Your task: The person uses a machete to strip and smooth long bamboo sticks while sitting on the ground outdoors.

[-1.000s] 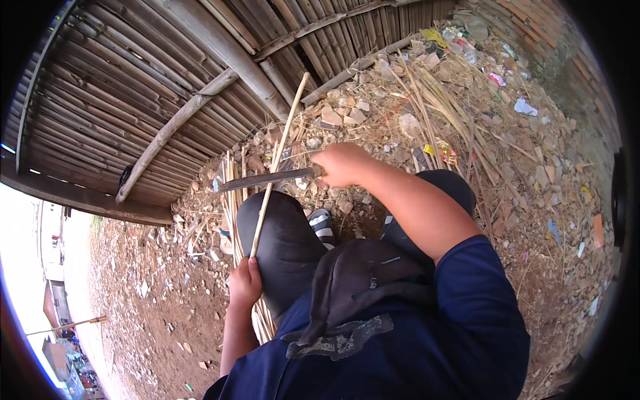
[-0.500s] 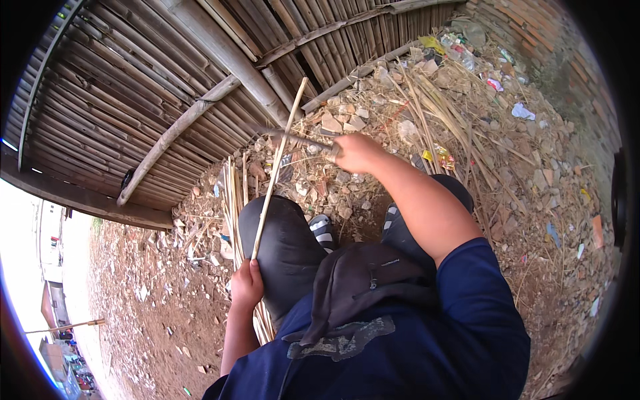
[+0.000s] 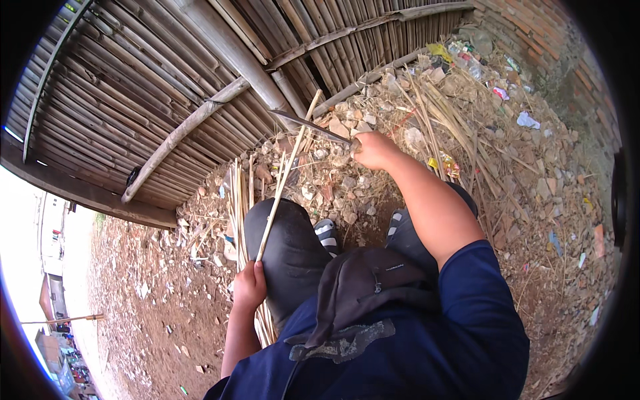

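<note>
Weathered bamboo slats (image 3: 153, 100), braced by thicker poles (image 3: 230, 47), line the far left of a littered yard, with a brick wall (image 3: 533, 40) at the far right and bare brown earth (image 3: 147, 287) on the near left. Between the two walls, broken stone and rubble (image 3: 343, 123) cover the ground, strewn with straw and scraps, among them a crumpled white piece (image 3: 528, 120) and a yellow wrapper (image 3: 443, 50).

Seated low amid the debris, a person in a navy shirt (image 3: 400, 353) and dark trousers (image 3: 283, 233) works with both hands. The left hand (image 3: 250, 285), beside the left thigh, is closed around the near end of a pale stick (image 3: 273, 213), which slants up across the left knee and points away toward the slats. The right hand (image 3: 377, 151), arm outstretched, grips the handle of a long-bladed knife (image 3: 317, 129), its blade aimed to the far left and crossing the stick close to its far end; whether steel and stick touch is hard to tell from this angle. What appears to be a thin sliver (image 3: 281, 163) stands just beside the stick on its left.

Left of the left leg lies a bundle of pale strips (image 3: 239, 193), while longer dry canes (image 3: 453, 123) sprawl over the rubble to the far right. Striped footwear (image 3: 327, 235) shows between the knees.
</note>
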A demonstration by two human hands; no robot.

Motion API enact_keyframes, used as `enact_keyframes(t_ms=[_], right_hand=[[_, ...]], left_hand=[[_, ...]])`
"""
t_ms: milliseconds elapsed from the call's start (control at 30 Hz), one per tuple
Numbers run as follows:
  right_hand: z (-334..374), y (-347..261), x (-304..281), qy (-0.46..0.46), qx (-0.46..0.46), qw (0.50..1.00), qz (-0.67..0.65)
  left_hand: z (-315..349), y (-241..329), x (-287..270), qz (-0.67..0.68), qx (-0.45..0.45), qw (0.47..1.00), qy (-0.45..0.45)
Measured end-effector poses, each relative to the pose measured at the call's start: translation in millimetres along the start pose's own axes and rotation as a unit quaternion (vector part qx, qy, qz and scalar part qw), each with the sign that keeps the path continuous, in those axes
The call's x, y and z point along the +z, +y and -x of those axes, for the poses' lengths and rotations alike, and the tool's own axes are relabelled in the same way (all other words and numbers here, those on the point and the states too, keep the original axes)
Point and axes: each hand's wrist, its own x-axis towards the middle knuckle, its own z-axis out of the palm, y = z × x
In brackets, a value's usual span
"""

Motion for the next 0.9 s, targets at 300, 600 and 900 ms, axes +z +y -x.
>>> enact_keyframes(t_ms=[300, 600, 900], right_hand=[[25.2, -52.2, -12.8, -0.137, -0.131, 0.978, 0.082], [-0.2, -0.8, -18.3, -0.037, 0.027, 0.998, -0.033], [24.4, -53.7, -3.1, -0.122, -0.104, 0.985, 0.055]], left_hand=[[1.5, 1.7, -1.1, -0.003, -0.007, 1.0, -0.003], [0.2, -0.1, 0.7, 0.0, -0.017, 1.0, -0.006], [1.1, -5.2, 5.1, 0.011, 0.004, 1.0, 0.015]])
